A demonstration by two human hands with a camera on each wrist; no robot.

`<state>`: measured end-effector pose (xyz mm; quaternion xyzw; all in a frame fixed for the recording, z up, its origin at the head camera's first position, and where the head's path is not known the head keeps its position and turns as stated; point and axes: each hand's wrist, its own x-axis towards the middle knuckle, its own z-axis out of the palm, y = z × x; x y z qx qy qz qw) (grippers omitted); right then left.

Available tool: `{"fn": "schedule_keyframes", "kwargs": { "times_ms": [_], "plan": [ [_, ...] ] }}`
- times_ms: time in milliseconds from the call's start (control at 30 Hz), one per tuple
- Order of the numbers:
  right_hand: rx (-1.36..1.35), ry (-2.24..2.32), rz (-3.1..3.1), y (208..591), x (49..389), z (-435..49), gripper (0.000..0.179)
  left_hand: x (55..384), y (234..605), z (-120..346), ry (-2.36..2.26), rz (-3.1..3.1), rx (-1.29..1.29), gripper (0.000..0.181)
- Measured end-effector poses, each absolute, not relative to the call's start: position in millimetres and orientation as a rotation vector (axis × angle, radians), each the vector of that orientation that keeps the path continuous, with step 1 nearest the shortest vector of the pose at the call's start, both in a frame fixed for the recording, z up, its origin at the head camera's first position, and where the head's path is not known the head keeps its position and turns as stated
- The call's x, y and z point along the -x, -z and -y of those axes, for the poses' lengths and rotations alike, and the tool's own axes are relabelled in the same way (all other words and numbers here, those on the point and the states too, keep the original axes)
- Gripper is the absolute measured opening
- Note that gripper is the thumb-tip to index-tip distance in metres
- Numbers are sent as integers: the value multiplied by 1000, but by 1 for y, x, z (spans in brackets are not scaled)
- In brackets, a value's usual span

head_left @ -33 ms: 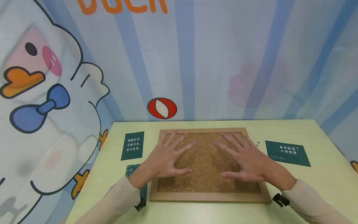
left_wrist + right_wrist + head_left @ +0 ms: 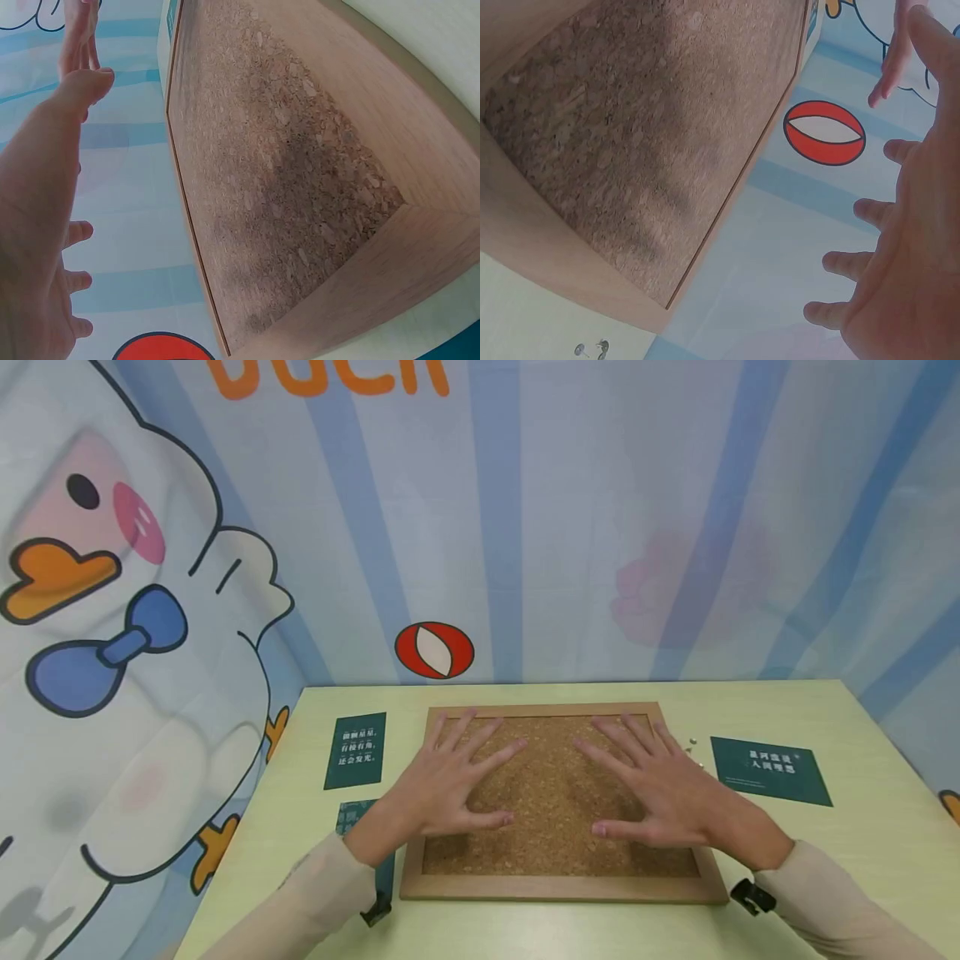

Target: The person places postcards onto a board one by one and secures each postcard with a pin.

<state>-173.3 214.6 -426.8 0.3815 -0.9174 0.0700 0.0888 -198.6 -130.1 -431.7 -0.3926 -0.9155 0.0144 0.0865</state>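
Observation:
A framed cork board (image 2: 558, 810) lies flat on the table, its pale wooden frame (image 2: 562, 887) running round the brown cork. Above its left side my left hand (image 2: 453, 777) is held palm down, fingers spread and straight. My right hand (image 2: 652, 781) mirrors it over the right side. Both wrist views show a gap between the hands and the cork (image 2: 277, 165), with shadows falling on it. Neither hand holds anything. Just off the board's right edge lie a few small metallic pushpins (image 2: 592, 349), partly hidden behind the right hand in the head view.
On the pale yellow table (image 2: 787, 710), a dark green card with white writing (image 2: 356, 751) lies left of the board. Another green card (image 2: 385, 877) is partly covered by the left forearm. A third card (image 2: 771, 771) lies at right. A printed cloth backdrop (image 2: 570, 527) rises behind.

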Motion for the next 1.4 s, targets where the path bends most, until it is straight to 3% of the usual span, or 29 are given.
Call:
{"fn": "schedule_keyframes", "kwargs": {
  "times_ms": [500,933,1400],
  "plan": [
    [-1078,-301,2745,427,175,-225,99,201,423,150,20,2748,1078,87],
    [-885,-472,2759,430,169,-257,89,206,422,201,83,2895,725,88],
    [-578,-779,2876,452,157,-285,77,190,447,257,182,3104,459,90]
  ]
}}
